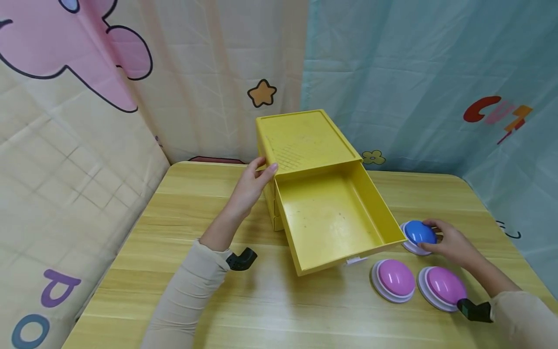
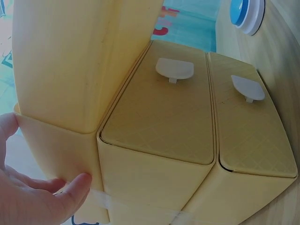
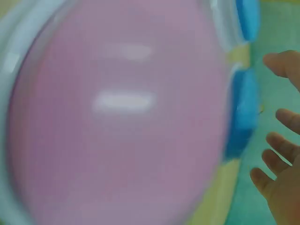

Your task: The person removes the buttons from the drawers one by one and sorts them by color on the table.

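Observation:
A yellow drawer cabinet (image 1: 309, 138) stands on the table with its top drawer (image 1: 335, 223) pulled far out, nothing inside it. My left hand (image 1: 253, 186) rests its thumb and fingers against the cabinet's upper front left corner. In the left wrist view, those fingers (image 2: 77, 190) touch the side wall, and two closed drawers (image 2: 159, 110) with white pulls show. My right hand (image 1: 451, 242) is at a blue dome button (image 1: 420, 232) on a white base. In the right wrist view its fingers (image 3: 276, 140) are spread and loosely bent, apart from the blue domes (image 3: 243, 112).
Two pink dome buttons (image 1: 395, 277) with white bases sit in front of the blue one, right of the open drawer. The drawer's white pull (image 1: 356, 260) hangs over the table (image 1: 144, 286). Printed curtains (image 1: 209, 82) enclose the table's back and sides.

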The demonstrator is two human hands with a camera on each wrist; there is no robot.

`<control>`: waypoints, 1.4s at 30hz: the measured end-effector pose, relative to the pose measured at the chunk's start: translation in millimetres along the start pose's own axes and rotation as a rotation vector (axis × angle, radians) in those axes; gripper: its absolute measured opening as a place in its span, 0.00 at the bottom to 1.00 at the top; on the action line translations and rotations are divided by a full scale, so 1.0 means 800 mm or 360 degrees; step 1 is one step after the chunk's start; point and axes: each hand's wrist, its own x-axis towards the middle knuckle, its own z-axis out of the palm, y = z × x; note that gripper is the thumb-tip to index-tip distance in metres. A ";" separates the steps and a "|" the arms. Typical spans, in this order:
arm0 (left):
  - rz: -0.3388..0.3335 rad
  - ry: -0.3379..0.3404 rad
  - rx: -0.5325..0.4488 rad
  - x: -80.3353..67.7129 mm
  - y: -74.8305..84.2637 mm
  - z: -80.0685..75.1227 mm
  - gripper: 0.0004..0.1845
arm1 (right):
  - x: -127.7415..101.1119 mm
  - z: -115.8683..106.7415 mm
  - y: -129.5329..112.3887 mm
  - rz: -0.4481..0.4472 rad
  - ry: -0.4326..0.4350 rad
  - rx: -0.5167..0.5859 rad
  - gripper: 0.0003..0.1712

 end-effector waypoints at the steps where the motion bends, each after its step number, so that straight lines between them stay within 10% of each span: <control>1: -0.0003 0.0001 0.0002 0.000 0.000 0.000 0.38 | -0.001 -0.002 -0.006 -0.0050 0.0034 0.0000 0.42; 18: -0.0008 0.0015 0.0003 0.003 -0.003 0.001 0.37 | -0.073 -0.008 -0.178 -0.0767 0.0751 0.0592 0.34; 26: 0.0003 0.0009 -0.0007 0.002 -0.003 0.000 0.38 | -0.105 0.022 -0.209 -0.1168 0.0643 0.1003 0.31; 42: -0.0008 0.0008 0.0004 0.002 -0.002 -0.001 0.38 | -0.093 0.090 -0.227 -0.1204 0.0632 0.1346 0.23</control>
